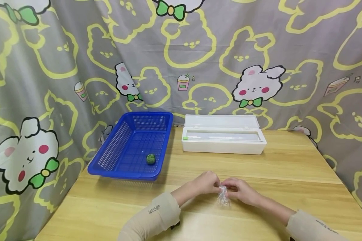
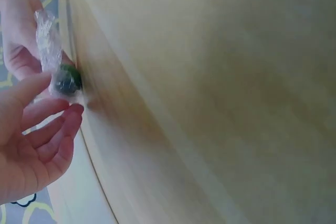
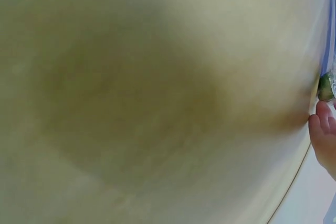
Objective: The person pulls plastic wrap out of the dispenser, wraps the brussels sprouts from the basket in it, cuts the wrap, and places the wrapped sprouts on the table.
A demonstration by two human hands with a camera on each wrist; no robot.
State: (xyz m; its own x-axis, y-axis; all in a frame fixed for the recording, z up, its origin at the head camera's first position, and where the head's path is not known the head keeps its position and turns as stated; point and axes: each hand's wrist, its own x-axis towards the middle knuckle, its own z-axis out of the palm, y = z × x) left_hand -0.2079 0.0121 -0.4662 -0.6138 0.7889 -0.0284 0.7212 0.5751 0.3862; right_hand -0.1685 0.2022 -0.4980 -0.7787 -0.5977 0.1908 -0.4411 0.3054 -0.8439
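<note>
Between my hands is a small round green fruit or vegetable (image 2: 68,78) wrapped in clear cling film (image 1: 223,196), its loose film bunched and crinkled. My left hand (image 1: 206,183) pinches the wrapped bundle from the left with thumb and forefinger; the other fingers curl loosely. From the opposite side my right hand (image 1: 241,191) pinches the film, thumb near its gathered part. The head view hides the green thing behind the film and fingers. At the right wrist view's edge, only part of a hand and the green thing show.
A blue plastic basket (image 1: 168,140) stands at the left with a small green ball (image 1: 151,159) inside. Behind my hands lies a long white cling film dispenser (image 1: 223,147), its clear lid (image 1: 221,121) raised. A patterned curtain (image 1: 199,67) hangs behind the wooden table (image 1: 289,160).
</note>
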